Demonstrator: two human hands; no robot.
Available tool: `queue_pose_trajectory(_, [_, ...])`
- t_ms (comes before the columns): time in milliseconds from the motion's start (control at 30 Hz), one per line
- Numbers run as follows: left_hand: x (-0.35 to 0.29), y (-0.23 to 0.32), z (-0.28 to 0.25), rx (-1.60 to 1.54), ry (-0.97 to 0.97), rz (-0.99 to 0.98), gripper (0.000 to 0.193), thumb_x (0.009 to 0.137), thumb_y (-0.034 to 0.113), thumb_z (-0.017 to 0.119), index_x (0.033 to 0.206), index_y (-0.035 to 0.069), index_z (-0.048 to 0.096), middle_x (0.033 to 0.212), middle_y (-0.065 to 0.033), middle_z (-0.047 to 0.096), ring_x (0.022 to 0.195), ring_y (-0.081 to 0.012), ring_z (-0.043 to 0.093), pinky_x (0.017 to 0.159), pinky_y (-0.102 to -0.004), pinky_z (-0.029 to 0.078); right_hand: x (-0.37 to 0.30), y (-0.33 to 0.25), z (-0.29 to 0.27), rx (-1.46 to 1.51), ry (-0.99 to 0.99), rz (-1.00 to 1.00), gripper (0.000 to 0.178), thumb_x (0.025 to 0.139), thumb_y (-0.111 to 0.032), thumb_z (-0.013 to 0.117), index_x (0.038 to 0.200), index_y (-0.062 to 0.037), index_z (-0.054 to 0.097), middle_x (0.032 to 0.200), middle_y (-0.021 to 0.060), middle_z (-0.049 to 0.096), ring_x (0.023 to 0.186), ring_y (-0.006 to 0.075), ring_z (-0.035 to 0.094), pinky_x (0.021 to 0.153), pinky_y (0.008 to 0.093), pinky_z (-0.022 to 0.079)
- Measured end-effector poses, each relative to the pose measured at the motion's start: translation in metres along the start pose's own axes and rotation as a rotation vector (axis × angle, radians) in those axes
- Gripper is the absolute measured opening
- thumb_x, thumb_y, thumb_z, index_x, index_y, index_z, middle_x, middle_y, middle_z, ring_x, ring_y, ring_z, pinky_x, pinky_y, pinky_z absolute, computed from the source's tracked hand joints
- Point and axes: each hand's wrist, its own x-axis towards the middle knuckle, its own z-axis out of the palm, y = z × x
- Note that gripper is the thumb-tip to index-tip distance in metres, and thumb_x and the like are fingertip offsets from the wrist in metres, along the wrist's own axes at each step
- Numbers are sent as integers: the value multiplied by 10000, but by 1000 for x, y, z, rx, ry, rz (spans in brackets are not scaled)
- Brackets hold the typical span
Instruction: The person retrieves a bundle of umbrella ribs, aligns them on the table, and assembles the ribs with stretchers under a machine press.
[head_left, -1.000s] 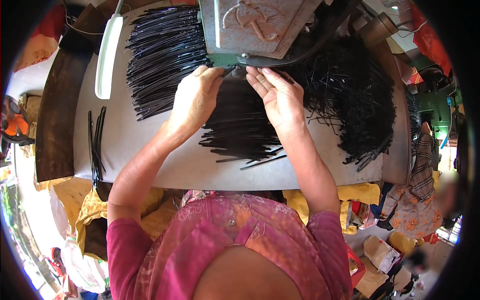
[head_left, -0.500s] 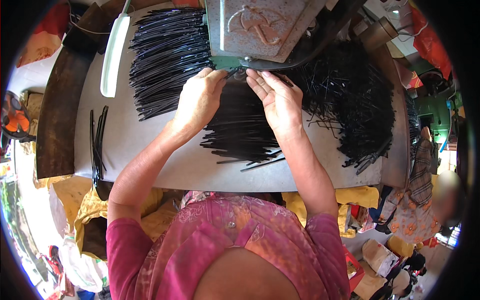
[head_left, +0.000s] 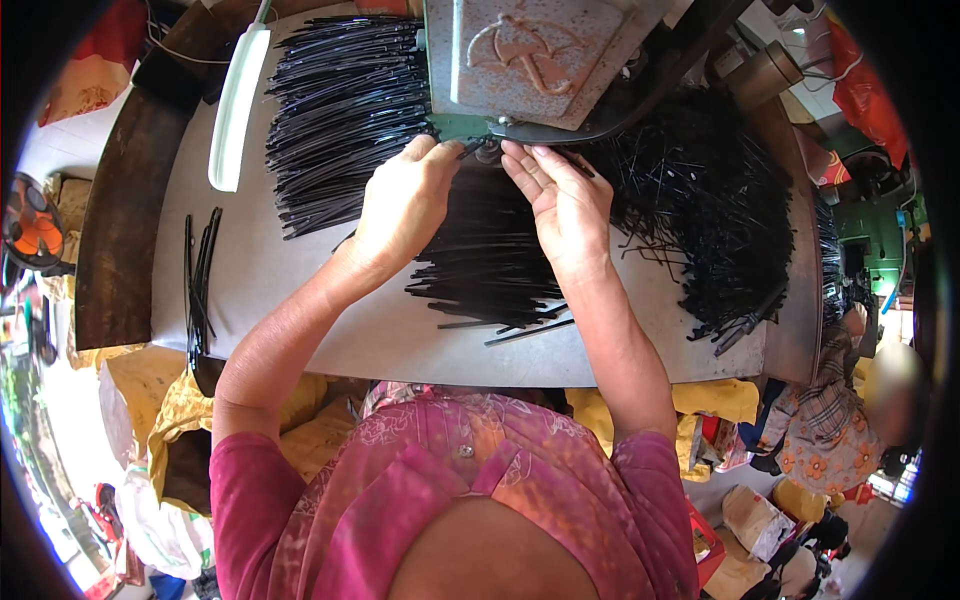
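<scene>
My left hand (head_left: 405,208) is closed, its thumb and forefinger pinching a thin black rod (head_left: 470,148) that looks like an umbrella rib. Its end lies under the head of a grey-green machine (head_left: 520,70) with a raised umbrella emblem. Just to the right, my right hand (head_left: 570,210) is turned palm up, fingers pressed together at the machine's working point with a dark rib piece (head_left: 580,163) along the thumb. The fingertips partly hide what they grip. Between my wrists lies a bundle of black ribs (head_left: 485,260) on the metal tabletop (head_left: 390,345).
A large stack of ribs (head_left: 345,120) lies left of the machine; a tangled heap (head_left: 710,210) covers the right. A dark curved lever (head_left: 640,105) reaches over the heap. At left are a white lamp (head_left: 238,110) and several loose ribs (head_left: 202,270). Another person (head_left: 835,420) is at far right.
The view has shifted slightly, so the table and machine appear a little further right. Both hands stay at the machine's working point, with barely any change in grip.
</scene>
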Motion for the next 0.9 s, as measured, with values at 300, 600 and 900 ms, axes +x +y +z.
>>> queue_pose_trajectory(300, [5, -7, -2, -54, -23, 35, 166, 778, 40, 543, 931, -8, 583, 715, -129, 523, 609, -264, 530, 546, -317, 420, -1, 1, 2, -3, -1, -28, 109, 800, 42, 477, 892, 96, 499, 903, 198, 567, 854, 304, 586, 777, 374, 507])
queue_pose_trajectory(600, [3, -5, -1, -106, -11, 28, 165, 779, 43, 546, 928, -16, 585, 720, -130, 532, 605, -254, 530, 548, -304, 419, -3, 1, -2, 7, -7, -12, 106, 801, 42, 471, 887, 92, 504, 895, 193, 572, 855, 294, 589, 779, 362, 507])
queue_pose_trajectory(900, [1, -9, -4, 287, 7, 252, 232, 757, 16, 524, 985, 45, 559, 696, -113, 489, 616, -269, 539, 509, -340, 433, 2, 4, -2, -14, -6, -12, 97, 797, 47, 470, 876, 83, 512, 889, 182, 576, 844, 290, 593, 776, 362, 507])
